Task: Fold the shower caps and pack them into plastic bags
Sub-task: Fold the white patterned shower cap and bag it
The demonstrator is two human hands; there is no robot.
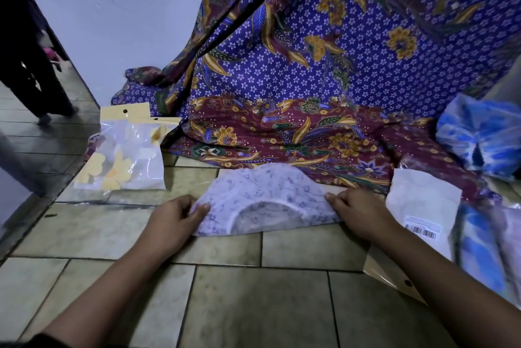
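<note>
A pale lilac shower cap (262, 192) with a small flower print lies folded in half on the tiled floor, its white elastic rim arcing toward me. My left hand (174, 216) pinches its left corner. My right hand (356, 211) pinches its right corner. To the right lies a flat white plastic bag (423, 201) with a barcode label. A clear bag with a cream header card (127, 147) holds a yellow-flowered cap at the left.
A purple and maroon batik cloth (296, 79) hangs and spreads behind the cap. Blue-and-white caps in plastic (479, 136) pile at the right, with more packed ones (485, 251) lower down. A person's dark-clothed legs (36, 74) stand at the far left.
</note>
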